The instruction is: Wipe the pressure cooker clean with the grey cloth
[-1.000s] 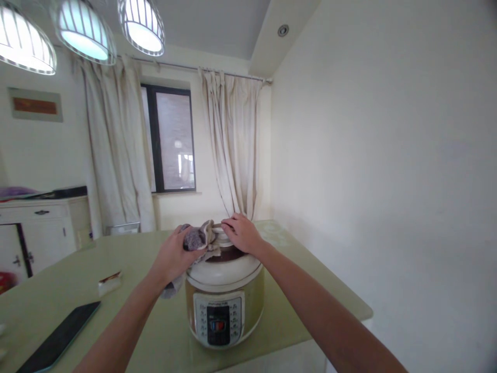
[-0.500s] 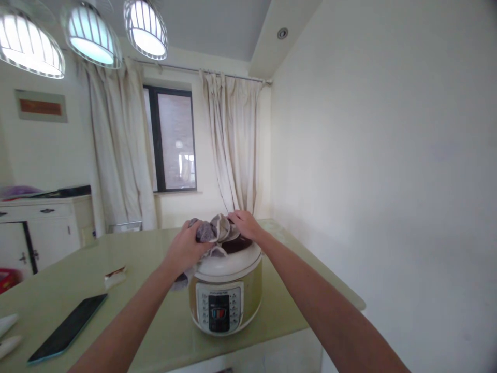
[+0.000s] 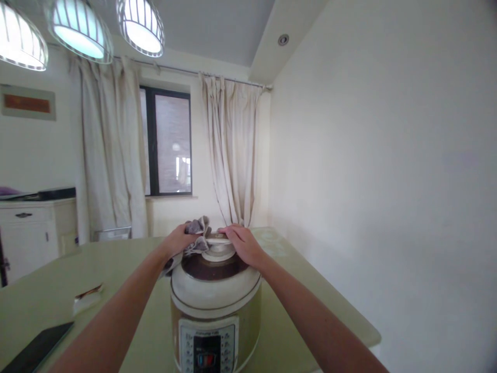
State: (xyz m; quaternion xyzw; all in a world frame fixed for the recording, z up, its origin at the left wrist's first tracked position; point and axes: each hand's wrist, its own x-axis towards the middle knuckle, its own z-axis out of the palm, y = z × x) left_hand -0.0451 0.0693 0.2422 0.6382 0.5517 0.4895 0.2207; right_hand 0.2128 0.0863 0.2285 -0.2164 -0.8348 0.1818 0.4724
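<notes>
A cream electric pressure cooker (image 3: 216,316) with a front control panel stands on the pale green table (image 3: 128,269). Its lid (image 3: 215,280) has a dark brown ring and a cream knob on top. My left hand (image 3: 179,242) grips a crumpled grey cloth (image 3: 196,233) pressed against the far left of the lid, beside the knob. My right hand (image 3: 241,244) lies flat on the right side of the lid, its fingers reaching over the knob.
A dark phone (image 3: 37,349) lies at the table's near left, with a small wrapped item (image 3: 87,299) beyond it. A white cabinet (image 3: 33,233) stands at the left wall. Curtains (image 3: 233,155) frame a window behind. A bare wall runs along the right.
The view has moved closer, so the cooker sits lower and larger. My left hand has shifted with the cloth toward the back of the lid. My right hand stays on the lid.
</notes>
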